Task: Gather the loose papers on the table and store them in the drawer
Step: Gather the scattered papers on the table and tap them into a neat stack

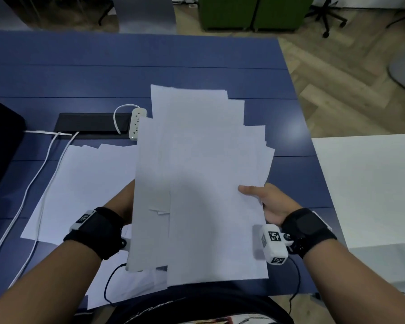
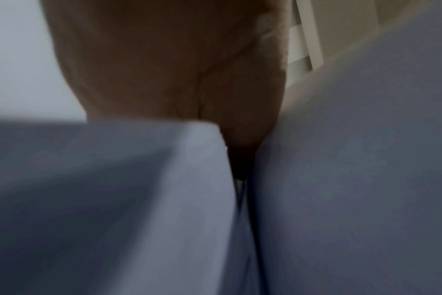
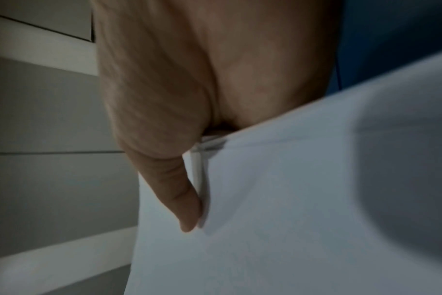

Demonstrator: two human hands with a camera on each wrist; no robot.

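Note:
A fanned, uneven stack of white papers (image 1: 201,178) is held up above the blue table (image 1: 80,66), between both hands. My right hand (image 1: 264,199) grips its right edge, thumb lying on top; the right wrist view shows the thumb (image 3: 179,199) pressed along the sheets (image 3: 290,199). My left hand (image 1: 124,199) is at the stack's left edge, its fingers hidden behind the paper; in the left wrist view the palm (image 2: 177,79) meets the sheets (image 2: 341,179). More loose sheets (image 1: 80,190) lie flat on the table at the left. No drawer shows.
A white power strip (image 1: 137,123) and a black cable tray (image 1: 91,126) sit behind the papers, with white cables (image 1: 40,174) running down the left. A dark object (image 1: 0,146) stands at the far left. A white surface (image 1: 365,188) adjoins the table on the right.

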